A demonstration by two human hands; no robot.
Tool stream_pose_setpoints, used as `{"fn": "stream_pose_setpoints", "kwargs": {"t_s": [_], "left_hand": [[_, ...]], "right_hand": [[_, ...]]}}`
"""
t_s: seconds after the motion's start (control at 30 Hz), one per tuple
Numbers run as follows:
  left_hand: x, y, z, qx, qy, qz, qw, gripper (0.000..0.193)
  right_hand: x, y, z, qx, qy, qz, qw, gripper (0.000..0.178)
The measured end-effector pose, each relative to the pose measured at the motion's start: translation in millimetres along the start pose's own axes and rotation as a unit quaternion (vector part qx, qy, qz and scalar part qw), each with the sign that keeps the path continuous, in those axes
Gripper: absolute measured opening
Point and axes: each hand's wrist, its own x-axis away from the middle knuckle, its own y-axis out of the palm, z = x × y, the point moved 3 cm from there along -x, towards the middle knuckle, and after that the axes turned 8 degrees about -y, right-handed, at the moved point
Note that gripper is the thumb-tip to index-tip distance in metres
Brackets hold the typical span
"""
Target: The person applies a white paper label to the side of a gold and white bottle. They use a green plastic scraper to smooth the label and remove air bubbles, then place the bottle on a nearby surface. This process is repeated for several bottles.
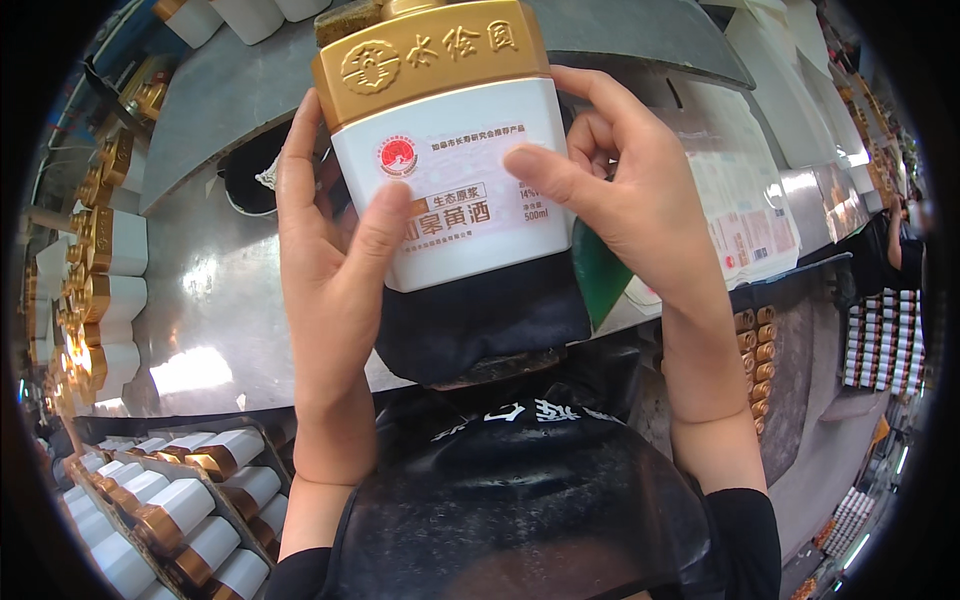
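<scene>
A white flat-sided bottle with an embossed gold shoulder lies tilted in front of me, its front face up. My left hand grips its left edge, the thumb pressed on the printed label. From the other side my right hand holds it, thumb on the label's right part and fingers bent round the edge. The label carries a red round emblem and dark print. Under the bottle's lower end is a dark cloth pad; a green piece shows beside it.
Label sheets lie on the metal table at right. A dark bowl stands behind my left hand. White-and-gold bottles line the left edge, fill crates at lower left, and stand further right.
</scene>
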Motion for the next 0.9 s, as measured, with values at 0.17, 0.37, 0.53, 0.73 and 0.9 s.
{"fn": "stream_pose_setpoints", "kwargs": {"t_s": [0.17,0.37,0.53,0.73,0.9], "left_hand": [[3,6,2,-0.02,0.005,-0.005,1.0,0.074],[1,0,2,-0.05,0.018,0.001,0.999,0.072],[4,-4,-3,-0.083,0.06,0.018,0.995,0.065],[6,-3,25,-0.385,0.173,-0.067,0.904,0.036],[-1,10,28,-0.488,0.191,-0.09,0.847,0.039]], "right_hand": [[-1,-2,0,-0.002,0.009,-0.005,1.0,0.057],[-2,-7,15,-0.114,0.043,0.025,0.992,0.054],[23,-47,59,-0.36,0.201,0.186,0.892,0.057],[75,-24,3,-0.302,0.089,0.134,0.94,0.017],[79,-9,-9,-0.232,0.079,0.099,0.964,0.016]]}}
